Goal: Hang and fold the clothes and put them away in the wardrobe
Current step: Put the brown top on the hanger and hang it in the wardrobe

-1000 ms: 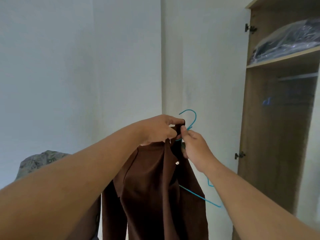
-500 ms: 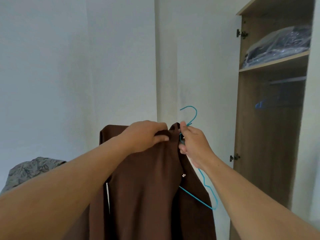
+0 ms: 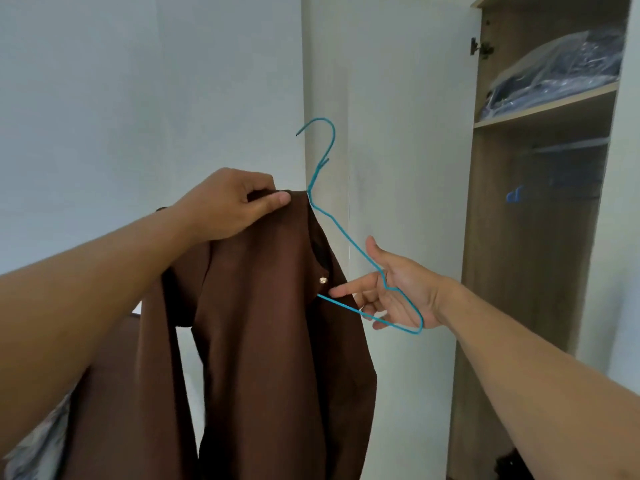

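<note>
Brown shirt point(image 3: 277, 323) hangs in the air in front of a white wall point(image 3: 104, 98) — the left hand point(image 3: 228, 206) pinches its top edge tight. One end of the blue hanger point(image 3: 349, 244) is tucked inside the shirt. The right hand point(image 3: 398, 292) is loose, fingers spread, touching the hanger's bare end. An open wardrobe point(image 3: 540, 237) stands on the right.

I have only one view, the head camera. It looks forward at about chest height, toward the white wall corner point(image 3: 304, 98), very near the raised arms. The open wardrobe point(image 3: 540, 237) stands right of this corner.
</note>
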